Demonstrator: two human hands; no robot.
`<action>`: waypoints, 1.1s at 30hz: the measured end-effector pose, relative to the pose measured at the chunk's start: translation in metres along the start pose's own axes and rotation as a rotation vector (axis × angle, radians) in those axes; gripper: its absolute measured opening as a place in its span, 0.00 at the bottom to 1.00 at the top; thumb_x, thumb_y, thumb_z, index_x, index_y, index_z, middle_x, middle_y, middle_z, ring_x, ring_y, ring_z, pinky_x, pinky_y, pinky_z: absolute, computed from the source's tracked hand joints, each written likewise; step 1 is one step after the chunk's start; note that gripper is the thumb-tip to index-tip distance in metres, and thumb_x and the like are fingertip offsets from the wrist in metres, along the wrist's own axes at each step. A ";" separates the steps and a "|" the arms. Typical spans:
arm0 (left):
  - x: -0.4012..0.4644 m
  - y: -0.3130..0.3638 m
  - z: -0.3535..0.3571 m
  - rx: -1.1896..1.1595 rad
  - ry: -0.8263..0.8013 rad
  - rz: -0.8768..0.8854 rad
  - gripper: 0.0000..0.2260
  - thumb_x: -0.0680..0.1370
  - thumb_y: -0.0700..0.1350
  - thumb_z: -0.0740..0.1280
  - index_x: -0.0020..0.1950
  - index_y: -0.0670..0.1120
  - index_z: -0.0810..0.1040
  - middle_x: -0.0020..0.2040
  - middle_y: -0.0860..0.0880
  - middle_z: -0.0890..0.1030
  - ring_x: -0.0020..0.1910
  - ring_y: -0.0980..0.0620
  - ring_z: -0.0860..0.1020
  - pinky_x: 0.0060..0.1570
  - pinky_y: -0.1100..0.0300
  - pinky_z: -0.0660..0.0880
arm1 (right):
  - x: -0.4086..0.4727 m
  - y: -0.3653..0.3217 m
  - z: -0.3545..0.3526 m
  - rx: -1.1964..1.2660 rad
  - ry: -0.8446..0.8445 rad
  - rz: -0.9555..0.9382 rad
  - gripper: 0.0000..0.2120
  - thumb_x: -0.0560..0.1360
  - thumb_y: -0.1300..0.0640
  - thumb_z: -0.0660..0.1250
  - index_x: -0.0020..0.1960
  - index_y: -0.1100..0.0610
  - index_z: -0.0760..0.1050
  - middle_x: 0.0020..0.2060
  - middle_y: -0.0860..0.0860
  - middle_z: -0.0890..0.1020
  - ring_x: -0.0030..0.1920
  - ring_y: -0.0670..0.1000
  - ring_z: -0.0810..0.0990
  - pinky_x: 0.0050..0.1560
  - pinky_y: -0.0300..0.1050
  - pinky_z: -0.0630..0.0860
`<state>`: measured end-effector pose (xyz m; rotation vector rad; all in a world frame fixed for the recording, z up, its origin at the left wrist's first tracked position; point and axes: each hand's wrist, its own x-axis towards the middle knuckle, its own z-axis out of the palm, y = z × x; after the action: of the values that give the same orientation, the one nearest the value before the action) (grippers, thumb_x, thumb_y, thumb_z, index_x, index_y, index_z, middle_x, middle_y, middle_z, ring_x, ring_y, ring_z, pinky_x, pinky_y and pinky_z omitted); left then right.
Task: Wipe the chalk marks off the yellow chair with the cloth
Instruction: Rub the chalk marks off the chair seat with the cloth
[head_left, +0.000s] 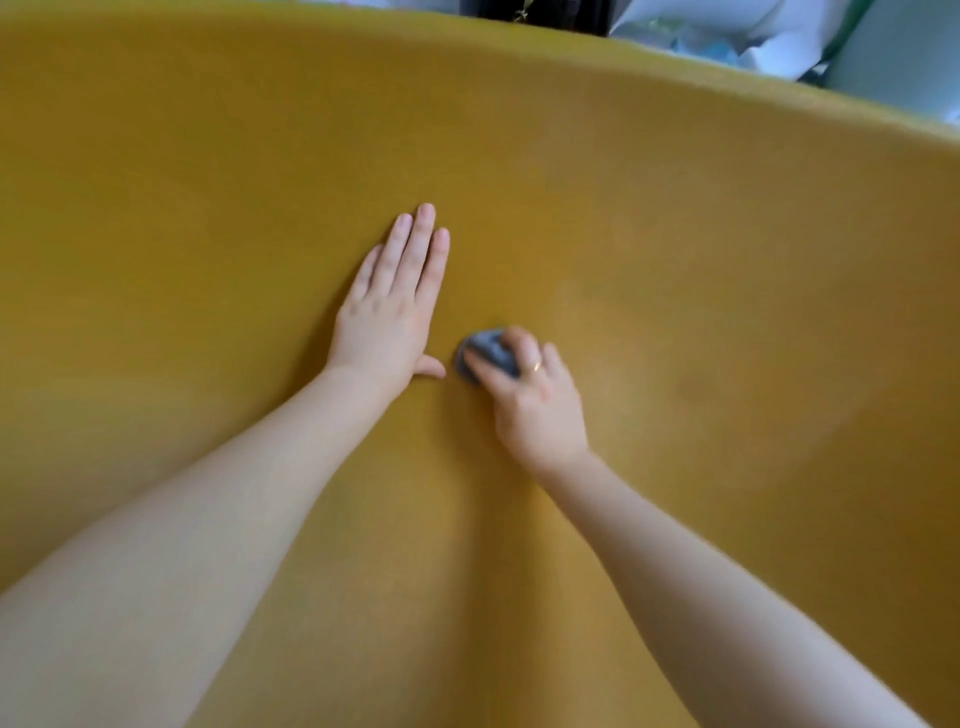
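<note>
two bare forearms reach up from the near edge over the yellow chair (675, 218). the right hand (535, 400) curls its grip round a bunched grey cloth (485, 356), pressing it on the fabric mid-surface. just left, the left hand (387, 312) lies flat, fingers straight and together. beyond the far edge, blurred pale clutter.

Soft daylight, motion blur, wide-angle warp

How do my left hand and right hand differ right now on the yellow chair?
The left hand lies flat with straight fingers and holds nothing; the right hand curls around the grey cloth. The left hand reaches further up the yellow chair. Only the right hand wears a ring. Both press on the chair.
</note>
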<state>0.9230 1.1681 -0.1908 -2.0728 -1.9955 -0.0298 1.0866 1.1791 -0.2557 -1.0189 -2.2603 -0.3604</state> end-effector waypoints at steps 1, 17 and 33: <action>0.000 0.000 -0.001 0.005 -0.006 -0.005 0.59 0.63 0.60 0.74 0.75 0.40 0.36 0.76 0.42 0.36 0.75 0.44 0.39 0.73 0.54 0.43 | -0.011 -0.005 0.001 0.023 -0.049 0.012 0.20 0.70 0.64 0.54 0.56 0.52 0.79 0.54 0.55 0.66 0.35 0.56 0.71 0.37 0.46 0.73; 0.000 0.011 -0.010 0.061 -0.119 -0.037 0.55 0.69 0.60 0.70 0.72 0.50 0.27 0.72 0.38 0.29 0.74 0.40 0.34 0.72 0.50 0.42 | 0.051 0.040 -0.045 -0.101 0.077 0.184 0.22 0.67 0.68 0.67 0.57 0.51 0.78 0.55 0.60 0.73 0.39 0.62 0.74 0.32 0.46 0.74; 0.018 0.035 -0.014 0.245 -0.026 0.046 0.47 0.76 0.43 0.66 0.71 0.44 0.26 0.74 0.43 0.30 0.75 0.44 0.36 0.72 0.50 0.38 | 0.109 0.067 -0.062 -0.254 0.340 0.227 0.22 0.69 0.69 0.67 0.60 0.52 0.77 0.58 0.57 0.69 0.38 0.61 0.75 0.37 0.48 0.76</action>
<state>0.9608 1.1825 -0.1796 -1.9704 -1.8599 0.2389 1.1083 1.2570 -0.1387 -1.2255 -1.8066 -0.6788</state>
